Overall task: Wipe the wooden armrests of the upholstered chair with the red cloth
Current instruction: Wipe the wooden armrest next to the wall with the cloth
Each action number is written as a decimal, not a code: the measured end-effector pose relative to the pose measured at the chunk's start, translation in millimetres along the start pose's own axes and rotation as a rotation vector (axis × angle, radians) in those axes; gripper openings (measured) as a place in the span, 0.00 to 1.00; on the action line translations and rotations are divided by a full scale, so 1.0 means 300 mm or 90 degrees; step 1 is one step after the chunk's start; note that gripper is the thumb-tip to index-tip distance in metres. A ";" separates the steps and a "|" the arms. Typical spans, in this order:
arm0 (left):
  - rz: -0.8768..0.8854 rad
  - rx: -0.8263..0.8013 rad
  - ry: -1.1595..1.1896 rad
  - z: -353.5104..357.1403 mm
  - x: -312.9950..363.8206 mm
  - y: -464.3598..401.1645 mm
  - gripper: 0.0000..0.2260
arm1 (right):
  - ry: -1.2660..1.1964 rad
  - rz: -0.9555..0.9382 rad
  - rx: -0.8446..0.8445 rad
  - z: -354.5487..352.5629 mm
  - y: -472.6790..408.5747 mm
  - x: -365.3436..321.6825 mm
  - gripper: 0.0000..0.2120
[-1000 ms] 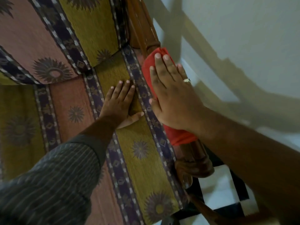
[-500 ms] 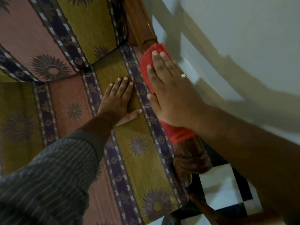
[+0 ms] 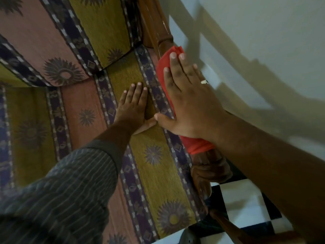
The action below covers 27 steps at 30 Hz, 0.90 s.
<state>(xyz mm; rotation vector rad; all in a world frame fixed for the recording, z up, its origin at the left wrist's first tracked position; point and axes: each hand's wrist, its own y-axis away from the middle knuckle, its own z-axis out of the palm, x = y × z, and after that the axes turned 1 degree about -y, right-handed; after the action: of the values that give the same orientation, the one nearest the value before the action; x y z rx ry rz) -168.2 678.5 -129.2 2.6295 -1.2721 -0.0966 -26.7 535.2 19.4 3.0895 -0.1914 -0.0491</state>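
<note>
My left hand (image 3: 131, 110) lies flat on the patterned seat cushion (image 3: 154, 166), fingers straight and together. My right hand (image 3: 189, 103) presses the red cloth (image 3: 162, 74) onto the wooden armrest (image 3: 154, 25), fingers extended, slightly spread, flat on top of it.

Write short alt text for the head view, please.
The right hand presses a red cloth flat on the wooden armrest. The left hand rests open on the patterned seat beside it.
</note>
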 end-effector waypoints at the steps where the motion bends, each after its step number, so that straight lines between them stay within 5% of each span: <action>1: -0.005 0.007 0.008 0.005 0.005 0.004 0.50 | -0.006 -0.001 -0.003 -0.002 0.021 -0.004 0.50; 16: -0.037 0.044 0.053 0.012 0.053 0.034 0.54 | -0.076 0.063 0.017 0.024 -0.016 -0.007 0.44; 27: 0.066 0.052 -0.001 0.063 0.014 0.116 0.53 | -0.072 0.029 0.020 0.044 0.224 -0.028 0.37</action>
<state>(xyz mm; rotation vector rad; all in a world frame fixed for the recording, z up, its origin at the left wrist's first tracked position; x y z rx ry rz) -195.2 651.1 -139.5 2.6250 -1.4388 -0.0308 -43.8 469.1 9.6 3.1133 -0.2704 -0.2222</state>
